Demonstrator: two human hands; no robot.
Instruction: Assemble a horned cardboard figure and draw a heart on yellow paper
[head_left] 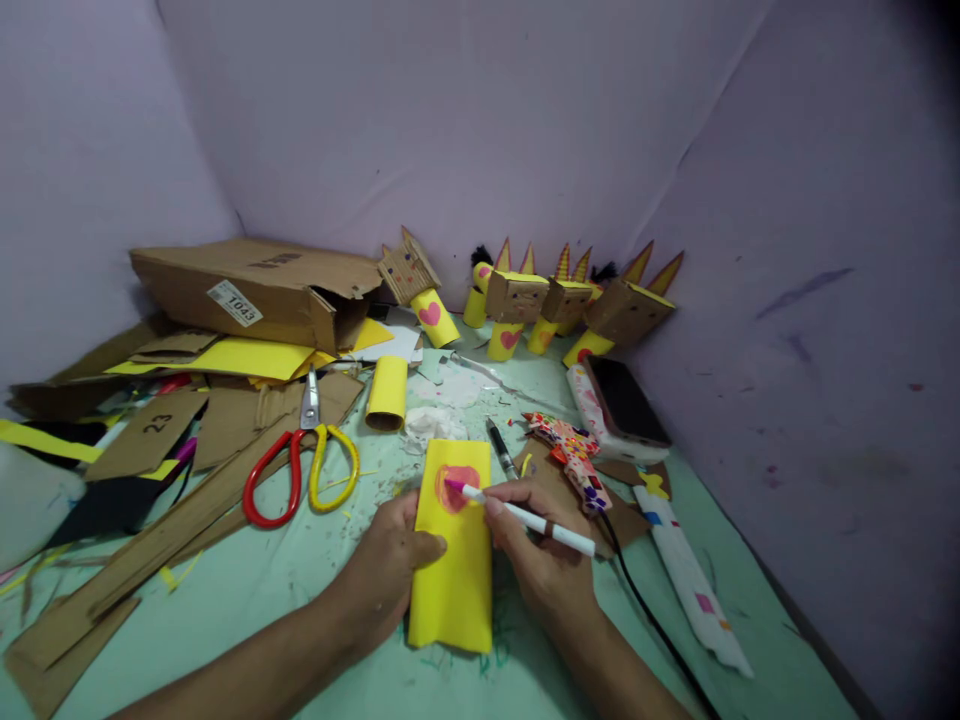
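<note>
My left hand [390,560] grips a yellow paper strip [454,590] by its left edge, thumb lying across the front. Near the strip's top is a pink heart [459,487], partly coloured in. A white marker [544,522] with a pink tip is pinched in my right hand [551,560], and its tip touches the heart. Just beyond the strip stand a yellow paper tube [388,390] and a crumpled white tissue [433,425]. To the left lie scissors [306,450] with one red and one yellow handle.
Several cardboard-headed figures [517,297] line the back wall. A cardboard box [255,275] sits at back left above cardboard scraps [154,435]. On the right are a patterned glue gun [574,455] with a black cord, a phone [626,400] and a pen [500,447].
</note>
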